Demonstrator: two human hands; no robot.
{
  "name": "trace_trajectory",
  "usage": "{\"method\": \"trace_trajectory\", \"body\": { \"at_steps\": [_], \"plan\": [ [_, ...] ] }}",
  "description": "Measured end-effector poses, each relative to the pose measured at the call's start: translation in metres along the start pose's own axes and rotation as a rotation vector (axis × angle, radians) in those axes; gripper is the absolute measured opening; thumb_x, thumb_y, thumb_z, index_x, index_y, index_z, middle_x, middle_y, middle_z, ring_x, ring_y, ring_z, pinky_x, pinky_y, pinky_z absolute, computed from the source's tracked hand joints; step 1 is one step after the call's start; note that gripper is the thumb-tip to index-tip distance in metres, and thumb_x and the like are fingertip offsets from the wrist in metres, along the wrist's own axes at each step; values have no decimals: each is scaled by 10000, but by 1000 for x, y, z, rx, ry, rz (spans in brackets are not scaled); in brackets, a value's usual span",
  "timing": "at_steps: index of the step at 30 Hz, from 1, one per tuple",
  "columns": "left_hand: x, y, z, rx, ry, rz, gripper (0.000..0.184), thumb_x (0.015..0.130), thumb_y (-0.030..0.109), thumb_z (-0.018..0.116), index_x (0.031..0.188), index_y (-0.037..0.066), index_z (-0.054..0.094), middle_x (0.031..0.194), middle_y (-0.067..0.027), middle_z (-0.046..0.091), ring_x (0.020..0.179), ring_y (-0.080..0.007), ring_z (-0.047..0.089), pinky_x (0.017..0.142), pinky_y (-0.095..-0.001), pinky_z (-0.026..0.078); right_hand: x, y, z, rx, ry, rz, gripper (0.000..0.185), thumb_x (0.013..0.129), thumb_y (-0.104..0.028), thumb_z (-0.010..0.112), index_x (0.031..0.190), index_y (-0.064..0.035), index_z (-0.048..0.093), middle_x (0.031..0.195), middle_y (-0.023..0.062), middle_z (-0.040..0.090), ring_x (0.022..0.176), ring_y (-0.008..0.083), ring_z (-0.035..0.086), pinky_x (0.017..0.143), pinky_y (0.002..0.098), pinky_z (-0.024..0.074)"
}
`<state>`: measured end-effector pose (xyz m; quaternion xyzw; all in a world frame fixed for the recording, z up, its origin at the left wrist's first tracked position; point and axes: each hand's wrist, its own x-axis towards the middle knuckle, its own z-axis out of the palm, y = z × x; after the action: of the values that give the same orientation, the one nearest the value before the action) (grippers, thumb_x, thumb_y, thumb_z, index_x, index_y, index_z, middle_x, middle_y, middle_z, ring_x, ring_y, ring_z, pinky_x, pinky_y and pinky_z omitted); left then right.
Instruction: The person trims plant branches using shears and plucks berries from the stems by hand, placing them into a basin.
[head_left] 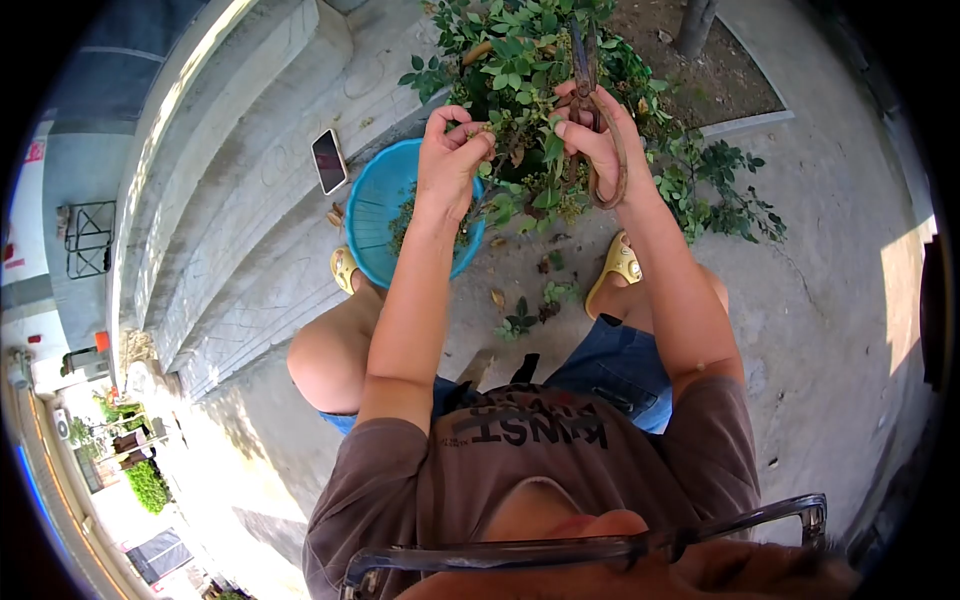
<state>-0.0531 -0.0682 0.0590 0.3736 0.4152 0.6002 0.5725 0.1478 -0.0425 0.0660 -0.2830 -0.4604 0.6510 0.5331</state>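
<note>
My left hand (455,160) is closed in a pinch at the edge of the leafy branches (520,75), on what looks like a sprig of small green berries. Around my right hand (605,150) curves the loop handle of a rusty pair of scissors (585,60). Its blades point away from me, over the leaves, and my right thumb and fingers also reach in among the foliage. A blue basin (375,215) stands on the ground below my left forearm, with picked greenish clusters (405,220) inside, partly hidden by the arm.
A phone (329,161) lies on the concrete steps (250,180) at the left. Fallen leaves and sprigs (518,318) are scattered between my yellow sandals (622,262). A soil bed (720,80) with a tree trunk (696,25) borders the paving at the upper right.
</note>
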Motion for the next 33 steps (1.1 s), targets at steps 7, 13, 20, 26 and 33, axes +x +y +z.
{"method": "trace_trajectory", "body": {
  "at_steps": [7, 13, 20, 26, 33],
  "plan": [
    [6, 1, -63, -10, 100, -26, 247, 842, -12, 586, 1076, 58, 545, 878, -47, 601, 777, -145, 576, 674, -272, 472, 0, -4, -4, 121, -15, 55, 412, 767, -28, 676, 1149, -18, 523, 781, 3, 528, 630, 104, 480, 585, 268, 401],
    [-4, -16, -123, 1156, 338, 246, 174, 829, 24, 583, 980, 72, 657, 885, -72, 618, 792, -203, 589, 722, -314, 470, -4, -2, 0, 167, -130, 156, 422, 769, -58, 672, 1158, -14, 516, 745, 1, 521, 617, 94, 461, 573, 257, 382],
    [-14, 35, -52, 1255, 135, 294, 191, 838, 27, 572, 988, 64, 684, 1028, -48, 625, 896, -166, 591, 723, -273, 464, -5, 4, 7, 154, -167, 180, 422, 763, -75, 677, 1153, -20, 524, 730, -9, 513, 615, 89, 462, 564, 257, 380],
    [-30, 55, 7, 815, -132, 566, 226, 834, 35, 629, 1059, 44, 657, 1036, -41, 622, 843, -123, 572, 696, -265, 472, -8, 3, 10, 96, -196, 202, 426, 749, -78, 689, 1142, -28, 532, 753, -15, 525, 621, 81, 469, 563, 240, 388],
    [-27, 39, 21, 880, -243, 576, 324, 766, 17, 714, 1078, 60, 641, 1062, -52, 616, 832, -120, 586, 687, -247, 487, -9, 6, 10, 108, -199, 210, 427, 747, -81, 692, 1142, -32, 537, 785, -15, 554, 634, 77, 482, 563, 230, 395]
  ]
}}
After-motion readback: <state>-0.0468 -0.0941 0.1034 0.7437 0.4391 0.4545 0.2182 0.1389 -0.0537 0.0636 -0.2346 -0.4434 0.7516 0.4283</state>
